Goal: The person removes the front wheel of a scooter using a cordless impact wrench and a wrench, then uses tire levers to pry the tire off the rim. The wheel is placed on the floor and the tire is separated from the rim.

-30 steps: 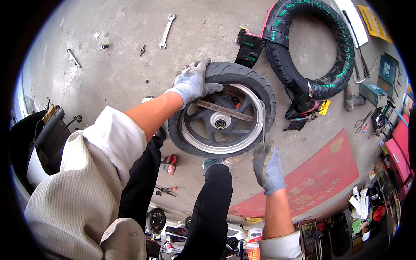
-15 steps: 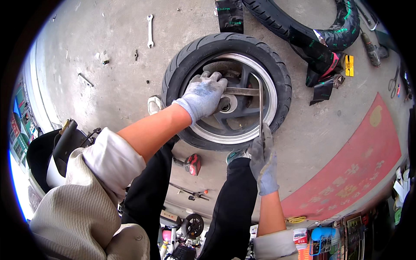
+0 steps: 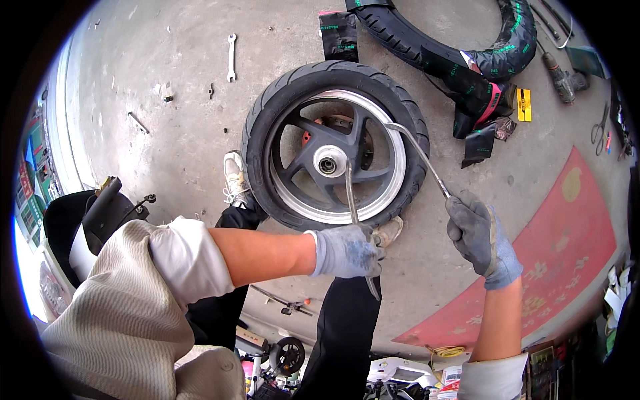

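Observation:
A scooter wheel lies flat on the concrete floor between my feet, its black tire (image 3: 261, 137) around a grey spoked rim (image 3: 313, 155) with a bright metal edge. My left hand (image 3: 348, 252), in a grey-blue work glove, is closed around one steel tire lever (image 3: 351, 190). That lever reaches over the near side of the wheel, its far end beside the hub (image 3: 329, 162). To the wheel's right, my gloved right hand (image 3: 475, 230) grips the end of a second tire lever (image 3: 429, 162). The curved tip of this one meets the tire and rim edge at the upper right.
A partly wrapped tire (image 3: 420, 50) lies at the far right, near a power drill (image 3: 559, 79), scissors (image 3: 600, 130) and a yellow card (image 3: 524, 105). An open-end wrench (image 3: 231, 58) lies at the far left. A red mat (image 3: 533, 267) covers floor at right.
My right hand has swung outward to the right with its lever, now slanting off the rim. My left hand has drawn back from the hub toward me, turning its lever lengthwise.

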Available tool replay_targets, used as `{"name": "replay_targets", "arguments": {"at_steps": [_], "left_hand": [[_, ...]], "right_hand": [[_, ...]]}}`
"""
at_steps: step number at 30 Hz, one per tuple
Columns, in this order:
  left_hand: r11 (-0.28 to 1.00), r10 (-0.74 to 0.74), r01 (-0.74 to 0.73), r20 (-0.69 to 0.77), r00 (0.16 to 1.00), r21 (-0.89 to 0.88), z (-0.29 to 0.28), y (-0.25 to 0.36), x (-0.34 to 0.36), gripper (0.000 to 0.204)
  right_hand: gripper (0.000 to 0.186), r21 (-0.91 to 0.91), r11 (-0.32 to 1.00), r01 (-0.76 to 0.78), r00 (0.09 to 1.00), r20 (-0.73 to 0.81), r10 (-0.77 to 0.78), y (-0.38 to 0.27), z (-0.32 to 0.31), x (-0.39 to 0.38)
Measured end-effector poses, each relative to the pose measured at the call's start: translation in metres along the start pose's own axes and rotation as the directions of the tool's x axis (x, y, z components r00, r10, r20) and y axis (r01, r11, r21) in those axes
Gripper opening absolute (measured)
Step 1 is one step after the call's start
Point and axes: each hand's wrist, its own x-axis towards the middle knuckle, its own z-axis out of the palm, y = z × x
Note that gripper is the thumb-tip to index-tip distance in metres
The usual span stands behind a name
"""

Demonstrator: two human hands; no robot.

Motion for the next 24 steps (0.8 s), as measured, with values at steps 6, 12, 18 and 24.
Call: {"name": "replay_targets", "arguments": {"at_steps": [6, 12, 18, 24], "left_hand": [[0.779, -0.598, 0.546, -0.102, 0.795, -0.308, -0.04, 0.02, -0.018, 0.032], [0.292, -0.929, 0.689, -0.369, 0.038, -0.663, -0.07, -0.117, -0.174, 0.073], [0.065, -0.982, 0.443, 0.021, 0.187, -0.894, -0.014, -0.173, -0.198, 0.101], [0.037, -0.939, 0.226, 0.043, 0.341, -0.973, -0.028, -0.176, -0.177, 0.093]], "right_hand": [[0.038, -0.086, 0.996, 0.018, 0.995, -0.092, -0.026, -0.047, -0.025, -0.012], [0.024, -0.083, 0.967, -0.242, 0.97, -0.001, 0.243, -0.091, -0.012, 0.015], [0.047, -0.539, 0.79, 0.293, 0.711, -0.43, -0.556, 0.002, 0.201, 0.035], [0.041, 0.817, 0.402, 0.412, 0.811, -0.53, 0.245, 0.083, 0.322, 0.169]]}}
